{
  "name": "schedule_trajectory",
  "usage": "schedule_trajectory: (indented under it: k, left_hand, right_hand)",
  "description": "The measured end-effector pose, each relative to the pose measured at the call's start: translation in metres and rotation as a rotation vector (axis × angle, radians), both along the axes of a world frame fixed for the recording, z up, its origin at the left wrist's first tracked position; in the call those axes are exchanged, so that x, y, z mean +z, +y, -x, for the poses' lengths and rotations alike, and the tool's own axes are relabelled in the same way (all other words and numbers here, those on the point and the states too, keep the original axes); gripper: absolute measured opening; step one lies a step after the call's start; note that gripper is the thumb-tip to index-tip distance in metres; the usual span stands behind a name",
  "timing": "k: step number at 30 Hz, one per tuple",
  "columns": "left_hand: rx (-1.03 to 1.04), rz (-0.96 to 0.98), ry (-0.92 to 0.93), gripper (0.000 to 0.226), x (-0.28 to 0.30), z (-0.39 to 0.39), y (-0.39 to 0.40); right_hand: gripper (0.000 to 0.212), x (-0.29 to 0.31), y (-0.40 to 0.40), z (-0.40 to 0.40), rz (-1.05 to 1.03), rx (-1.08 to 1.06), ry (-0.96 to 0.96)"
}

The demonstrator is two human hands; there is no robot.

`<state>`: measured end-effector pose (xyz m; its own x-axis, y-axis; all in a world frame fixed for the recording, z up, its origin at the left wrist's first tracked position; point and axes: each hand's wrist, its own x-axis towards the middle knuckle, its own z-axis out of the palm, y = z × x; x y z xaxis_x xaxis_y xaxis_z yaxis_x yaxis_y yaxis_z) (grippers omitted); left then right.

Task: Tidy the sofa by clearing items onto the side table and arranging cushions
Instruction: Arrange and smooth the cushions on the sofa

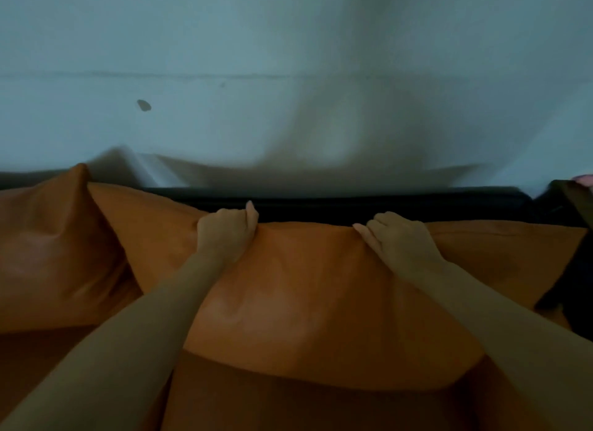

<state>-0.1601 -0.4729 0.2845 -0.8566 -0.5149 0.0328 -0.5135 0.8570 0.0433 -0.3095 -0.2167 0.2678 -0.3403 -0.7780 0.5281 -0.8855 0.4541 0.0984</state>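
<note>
orange cushion (305, 302), black sofa back (385, 206); pale wall (288, 45)

The single head view looks forward and down from close above the orange sofa cushion (305, 302), facing the pale wall (224, 45) behind.

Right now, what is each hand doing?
Left hand: grips the top edge of the orange cushion.
Right hand: grips the same edge.
</note>
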Motion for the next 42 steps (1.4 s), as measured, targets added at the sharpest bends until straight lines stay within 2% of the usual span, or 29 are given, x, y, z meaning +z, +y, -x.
schedule_trajectory:
  k: [3, 6, 9, 12, 14, 17, 19, 21, 25, 28, 30, 33, 35, 42]
  left_hand:
    - [0.013, 0.137, -0.088, 0.033, -0.011, 0.017, -0.023]
    - [0.083, 0.073, -0.024, 0.033, -0.025, 0.023, -0.038]
    - [-0.015, 0.127, 0.131, 0.041, -0.045, 0.038, -0.050]
    - [-0.126, 0.188, 0.143, 0.050, -0.065, 0.049, -0.052]
    - [-0.164, 0.204, 0.179, 0.051, -0.078, 0.046, -0.049]
    - [-0.282, 0.209, 0.379, 0.045, -0.080, 0.041, -0.048]
    - [-0.409, 0.134, 0.440, 0.042, -0.075, 0.036, -0.043]
    - [-0.507, 0.070, 0.426, 0.039, -0.073, 0.026, -0.035]
    - [-0.529, 0.221, 0.418, 0.037, -0.081, -0.003, -0.021]
    - [-0.479, 0.251, 0.448, 0.037, -0.085, -0.026, -0.011]
    - [-0.468, 0.186, 0.413, 0.047, -0.088, -0.050, -0.005]
    - [-0.487, 0.152, 0.249, 0.080, -0.095, -0.090, 0.002]
    - [-0.483, 0.187, 0.147, 0.096, -0.100, -0.102, 0.004]
    - [-0.392, 0.242, -0.075, 0.091, -0.107, -0.067, -0.011]
  right_hand:
    - [0.043, 0.005, -0.032, 0.014, 0.040, 0.017, -0.028]
    - [0.045, -0.010, -0.055, 0.041, 0.019, 0.066, -0.082]
    - [0.051, -0.032, -0.067, 0.070, -0.037, 0.079, -0.148]
    - [0.048, -0.061, -0.067, 0.079, -0.055, 0.048, -0.057]
    - [0.045, -0.075, -0.065, 0.080, -0.035, 0.025, 0.000]
    - [0.042, -0.079, -0.063, 0.080, -0.019, 0.029, -0.032]
    - [0.041, -0.078, -0.061, 0.076, -0.007, 0.047, -0.044]
    - [0.039, -0.073, -0.060, 0.070, 0.001, 0.025, -0.052]
    - [0.028, -0.058, -0.052, 0.034, 0.025, -0.102, -0.138]
    - [0.038, -0.058, -0.021, -0.019, -0.109, -0.018, -0.294]
    - [0.054, -0.065, 0.008, -0.050, -0.217, -0.022, -0.366]
    - [0.079, -0.074, 0.034, -0.064, -0.337, -0.101, -0.340]
    - [0.083, -0.075, 0.034, -0.062, -0.399, -0.120, -0.341]
    - [0.076, -0.091, 0.011, -0.030, -0.455, -0.167, -0.278]
